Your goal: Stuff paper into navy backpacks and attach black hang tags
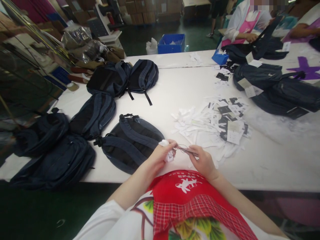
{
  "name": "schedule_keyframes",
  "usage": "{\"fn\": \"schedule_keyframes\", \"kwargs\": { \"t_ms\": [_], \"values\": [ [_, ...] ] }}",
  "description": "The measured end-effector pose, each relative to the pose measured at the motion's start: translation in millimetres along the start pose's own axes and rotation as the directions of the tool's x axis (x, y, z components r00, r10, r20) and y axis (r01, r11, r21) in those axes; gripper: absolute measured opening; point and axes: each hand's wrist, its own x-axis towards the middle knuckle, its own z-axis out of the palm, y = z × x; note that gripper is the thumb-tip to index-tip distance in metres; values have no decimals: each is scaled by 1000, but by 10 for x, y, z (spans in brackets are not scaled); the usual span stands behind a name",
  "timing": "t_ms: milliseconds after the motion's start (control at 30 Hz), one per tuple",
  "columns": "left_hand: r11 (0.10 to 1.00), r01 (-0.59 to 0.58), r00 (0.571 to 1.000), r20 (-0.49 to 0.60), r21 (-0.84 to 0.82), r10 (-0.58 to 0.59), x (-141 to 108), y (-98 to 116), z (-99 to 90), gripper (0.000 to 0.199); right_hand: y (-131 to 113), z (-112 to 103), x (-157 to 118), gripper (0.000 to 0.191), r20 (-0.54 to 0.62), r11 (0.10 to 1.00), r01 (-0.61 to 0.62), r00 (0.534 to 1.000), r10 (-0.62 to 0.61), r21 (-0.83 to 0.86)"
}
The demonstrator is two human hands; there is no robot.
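My left hand (162, 155) is closed around a crumpled white wad (170, 156), which looks like paper or plastic. In my right hand (204, 162) is a slim metal tool (188, 151), pinched between thumb and fingers; it could be snips or tweezers. A thin dark loop of cord (183, 145) runs between my fingertips at the tool's tip. Both hands are close together over the table's near edge, above my red apron (172, 186). Just left of them lies a dark blue backpack (132, 143), straps up. White strips (200, 128) and black and white tags (233, 131) are heaped beyond my right hand.
Several more backpacks cover the table's left side (75, 153), and others (262, 83) lie at right. A co-worker in a pink apron (250, 21) handles a bag across the table (185, 76). Behind it stands a blue bin (171, 44).
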Motion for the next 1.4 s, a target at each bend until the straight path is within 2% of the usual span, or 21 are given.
{"fn": "schedule_keyframes", "kwargs": {
  "t_ms": [67, 133, 233, 333, 433, 567, 667, 767, 867, 933, 1000, 1133, 1233, 1300, 1400],
  "values": [
    [969, -132, 983, -99, 207, 155, 40, -14, -33, 33, -20, -3, 7, 26, -9, 993, -107, 994, 107, 46],
    [907, -191, 958, -130, 375, 255, 76, -31, -68, 33, -43, -9, 28, 22, 7, 986, -160, 987, 160, 55],
    [875, -226, 949, -107, 427, 297, 112, -77, -98, 38, -62, -13, 55, 18, 44, 980, -191, 981, 188, 60],
    [898, -231, 938, -159, 373, 307, 116, -130, -102, 44, -50, -3, 55, 17, 62, 975, -211, 976, 206, 70],
    [887, -189, 939, -188, 421, 289, 87, -151, -96, 46, -32, 8, 46, 17, 67, 970, -232, 971, 228, 74],
    [814, -153, 959, -114, 560, 258, 60, -153, -72, 34, -52, 2, 54, 15, 98, 967, -242, 967, 234, 83],
    [816, -135, 958, -135, 562, 252, 89, -185, -50, 23, -77, -11, 62, 15, 121, 966, -238, 967, 225, 99],
    [882, -116, 963, -166, 457, 213, 129, -213, -43, 22, -70, -13, 57, 15, 131, 965, -242, 965, 228, 104],
    [958, -126, 966, -187, 259, 178, 143, -184, -56, 29, -32, 5, 42, 14, 143, 961, -256, 960, 240, 101],
    [979, -125, 973, -171, 163, 153, 140, -133, -80, 33, -6, 21, 35, 14, 150, 960, -260, 958, 243, 105],
    [982, -123, 981, -132, 140, 142, 135, -76, -114, 36, 9, 31, 34, 14, 153, 958, -264, 957, 245, 114],
    [952, -129, 986, -62, 279, 152, 128, -24, -171, 43, 2, 29, 45, 14, 148, 958, -255, 961, 236, 132],
    [899, -73, 995, -28, 431, 94, 130, -77, -170, 47, -20, 26, 55, 14, 165, 957, -241, 963, 215, 159],
    [859, -57, 995, -37, 509, 88, 144, -152, -144, 42, -23, 33, 57, 14, 172, 957, -235, 963, 206, 172],
    [834, -98, 984, -75, 543, 164, 171, -284, -90, 30, 9, 58, 56, 15, 181, 959, -236, 962, 207, 159]
  ]
}}
